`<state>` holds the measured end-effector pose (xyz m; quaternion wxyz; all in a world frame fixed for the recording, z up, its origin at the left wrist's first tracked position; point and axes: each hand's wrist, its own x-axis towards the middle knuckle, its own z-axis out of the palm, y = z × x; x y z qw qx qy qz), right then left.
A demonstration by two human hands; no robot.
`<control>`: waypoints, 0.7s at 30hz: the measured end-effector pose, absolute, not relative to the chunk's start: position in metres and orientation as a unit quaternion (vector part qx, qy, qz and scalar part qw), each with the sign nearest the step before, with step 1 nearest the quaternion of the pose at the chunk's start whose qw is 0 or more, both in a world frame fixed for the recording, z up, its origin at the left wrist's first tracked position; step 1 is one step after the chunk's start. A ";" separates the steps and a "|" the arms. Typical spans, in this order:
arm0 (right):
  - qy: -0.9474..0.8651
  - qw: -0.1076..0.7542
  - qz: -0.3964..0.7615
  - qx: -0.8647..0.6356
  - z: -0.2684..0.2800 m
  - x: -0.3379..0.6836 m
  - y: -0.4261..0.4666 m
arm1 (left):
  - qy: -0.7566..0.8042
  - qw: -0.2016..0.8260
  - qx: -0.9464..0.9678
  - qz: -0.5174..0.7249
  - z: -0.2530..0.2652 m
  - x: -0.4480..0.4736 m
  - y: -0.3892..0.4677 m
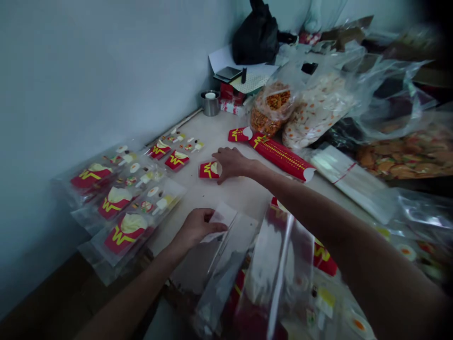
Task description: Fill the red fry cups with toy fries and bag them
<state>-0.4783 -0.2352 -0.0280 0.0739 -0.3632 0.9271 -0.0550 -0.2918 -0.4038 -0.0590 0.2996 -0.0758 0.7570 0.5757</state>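
My right hand (231,164) reaches across the table, its fingers curled round the right end of a small red fries box (207,170) with a yellow zigzag mark and a cream-coloured top. Nearer to me, my left hand (200,227) pinches the edge of a clear plastic bag (244,226) between thumb and fingers. Two similar red fries boxes (177,160) lie beyond it to the left, beside small food-shaped pieces (191,144). A long nested stack of red fries boxes (279,156) rests to the right of my right hand.
Filled clear packets (123,231) overlap along the left edge. More packets (279,283) pile up in front of me. Bags of small pieces (271,108) and a bundle of clear sleeves (348,177) stand right. A metal cup (210,104) is by the wall, a black bag (255,35) behind.
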 end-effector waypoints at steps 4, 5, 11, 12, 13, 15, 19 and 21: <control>0.946 0.000 -0.064 -0.317 0.014 -0.447 -0.201 | 0.780 0.328 -0.072 0.528 -0.050 -0.294 -0.406; 0.948 0.000 -0.071 -0.310 0.026 -0.437 -0.188 | 0.773 0.333 -0.081 0.534 -0.048 -0.293 -0.409; 0.939 0.049 -0.120 -0.317 0.063 -0.363 -0.107 | 0.737 0.261 -0.158 0.603 -0.030 -0.275 -0.416; 0.938 0.050 -0.128 -0.318 0.062 -0.351 -0.098 | 0.737 0.244 -0.166 0.608 -0.026 -0.272 -0.414; 0.938 0.046 -0.136 -0.316 0.061 -0.341 -0.092 | 0.740 0.230 -0.170 0.609 -0.022 -0.269 -0.413; 0.937 0.028 -0.152 -0.313 0.060 -0.323 -0.084 | 0.751 0.208 -0.173 0.602 -0.012 -0.264 -0.409; 0.942 -0.011 -0.145 -0.302 0.067 -0.296 -0.083 | 0.768 0.218 -0.138 0.586 0.005 -0.257 -0.406; 0.944 -0.020 -0.125 -0.304 0.072 -0.287 -0.083 | 0.767 0.251 -0.107 0.580 0.012 -0.254 -0.406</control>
